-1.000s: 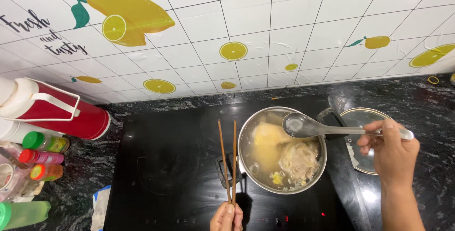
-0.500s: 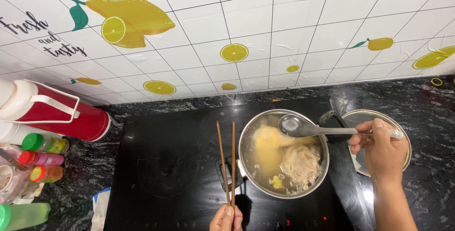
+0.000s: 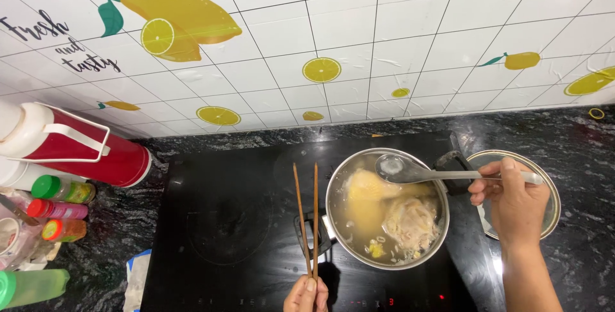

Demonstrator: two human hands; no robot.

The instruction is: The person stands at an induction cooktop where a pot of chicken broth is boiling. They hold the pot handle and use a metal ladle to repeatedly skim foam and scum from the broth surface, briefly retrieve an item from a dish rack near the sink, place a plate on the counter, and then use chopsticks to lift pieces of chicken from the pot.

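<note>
Steel pot (image 3: 346, 235) of pale yellow broth with chicken pieces sits on the right side of a black glass induction cooktop (image 3: 230, 222), which fills the middle of a dark speckled stone counter (image 3: 576, 139). Behind it, at the far side, rises a white tiled wall (image 3: 410, 30) decorated with lemon and lemon-slice pictures and some dark lettering on the left. At the far left lies a large red and white thermos jug (image 3: 77, 148) on its side, and nearer along that edge stand small bottles with green, red and orange caps (image 3: 57, 206) and a green plastic container (image 3: 32, 286). Right of the pot, a round glass lid (image 3: 548, 190) rests flat on the counter. The right hand (image 3: 512, 200) is closed around the handle of a long metal ladle (image 3: 403, 170), whose bowl hangs over the far rim of the pot. The left hand (image 3: 306, 294), at the near edge, pinches a pair of brown wooden chopsticks (image 3: 307, 216) that point away, just left of the pot.
</note>
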